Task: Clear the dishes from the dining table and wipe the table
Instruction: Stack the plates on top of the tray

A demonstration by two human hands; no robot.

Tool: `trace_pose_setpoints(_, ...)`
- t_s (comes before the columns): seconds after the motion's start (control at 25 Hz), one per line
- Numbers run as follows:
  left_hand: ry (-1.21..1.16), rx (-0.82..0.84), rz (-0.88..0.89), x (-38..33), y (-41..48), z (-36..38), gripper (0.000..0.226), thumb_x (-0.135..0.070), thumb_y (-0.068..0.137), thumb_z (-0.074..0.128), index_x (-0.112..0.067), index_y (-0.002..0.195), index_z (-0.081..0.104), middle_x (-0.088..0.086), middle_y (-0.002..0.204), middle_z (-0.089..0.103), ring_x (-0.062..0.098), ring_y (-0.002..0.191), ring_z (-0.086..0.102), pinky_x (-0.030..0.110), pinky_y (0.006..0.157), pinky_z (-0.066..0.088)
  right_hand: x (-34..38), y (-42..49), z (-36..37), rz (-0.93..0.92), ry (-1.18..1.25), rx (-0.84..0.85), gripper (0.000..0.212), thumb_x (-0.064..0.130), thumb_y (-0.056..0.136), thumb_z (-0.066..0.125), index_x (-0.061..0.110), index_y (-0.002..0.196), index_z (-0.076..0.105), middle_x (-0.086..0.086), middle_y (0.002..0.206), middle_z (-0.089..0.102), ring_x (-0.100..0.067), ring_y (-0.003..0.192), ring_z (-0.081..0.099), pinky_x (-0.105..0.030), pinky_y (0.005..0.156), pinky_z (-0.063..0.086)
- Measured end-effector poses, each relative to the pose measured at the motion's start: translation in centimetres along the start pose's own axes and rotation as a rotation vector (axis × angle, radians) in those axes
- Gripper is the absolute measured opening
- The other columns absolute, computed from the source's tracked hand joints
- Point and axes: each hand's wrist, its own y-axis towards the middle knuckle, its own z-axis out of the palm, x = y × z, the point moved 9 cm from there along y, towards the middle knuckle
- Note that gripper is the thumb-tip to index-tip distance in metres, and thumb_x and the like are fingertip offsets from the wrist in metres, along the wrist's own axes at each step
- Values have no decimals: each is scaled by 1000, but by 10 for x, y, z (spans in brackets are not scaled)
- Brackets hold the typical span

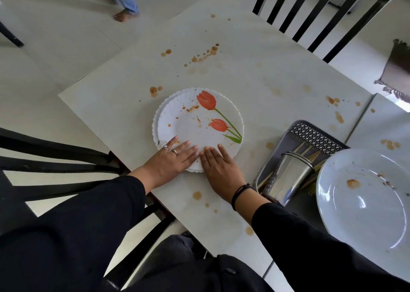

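L hand [170, 158] & R hand [218, 167] lie side by side, fingers straight and flat on the near rim of the tulip plate [199, 125]; neither grips anything. That plate sits on a lower plate [154, 125], the stack close to the table's [255, 54] near-left edge. By the right edge, a grey tray [310, 134] holds a steel tumbler [288, 176] w/ thin sticks [310, 156]. A soiled white dish [363, 203] overlaps the tray. Brown stains [204, 57] dot the far half. Step in hand is prob. gathering plates; wiping not yet begun. Next move likely needs fingers under the stack's rim and a level lift so scraps stay on.
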Motion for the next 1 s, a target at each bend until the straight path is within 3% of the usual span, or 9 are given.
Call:
trace_pose_setpoints(0.2, -65, -118, 16, 14, 7, -34, 42, 2, 93, 35, -7, 124, 62, 13, 124, 63, 29, 112, 62, 55, 93, 48, -22, 5, -38, 72, 82, -275, 43, 13, 95, 33, 5, 126, 61, -11, 123, 65, -23, 115, 61, -46, 109, 37)
trace_pose_setpoints(0.36, -137, -209, 54, 20, 21, -75, 41, 5, 90, 41, -5, 124, 61, 12, 126, 62, 32, 116, 59, 58, 98, 43, -48, -17, -65, 105, 143, -388, 41, 9, 94, 34, 2, 125, 61, -14, 123, 65, -25, 114, 62, -50, 112, 29)
trace_pose_setpoints(0.48, -174, -280, 115, 6, 40, -108, 38, 4, 92, 44, -5, 125, 61, 11, 126, 62, 33, 120, 55, 59, 101, 39, -69, -52, -83, 161, 161, -413, 40, 8, 96, 34, 3, 126, 61, -15, 127, 62, -25, 118, 59, -51, 114, 22)
trace_pose_setpoints(0.64, -254, -378, 201, -28, 79, -152, 34, 0, 95, 46, -8, 123, 63, 9, 126, 63, 29, 119, 57, 58, 100, 39, -106, -117, -102, 306, 141, -446, 39, 9, 98, 34, 6, 121, 64, -14, 128, 61, -25, 120, 57, -52, 114, 25)
trace_pose_setpoints(1.0, -448, -564, 497, -171, 163, -215, 28, -9, 97, 48, -14, 114, 69, 4, 120, 67, 24, 109, 64, 50, 95, 47, -147, -304, -80, 656, 99, -436, 36, 3, 99, 40, 7, 128, 60, -13, 132, 58, -24, 123, 55, -49, 114, 27)
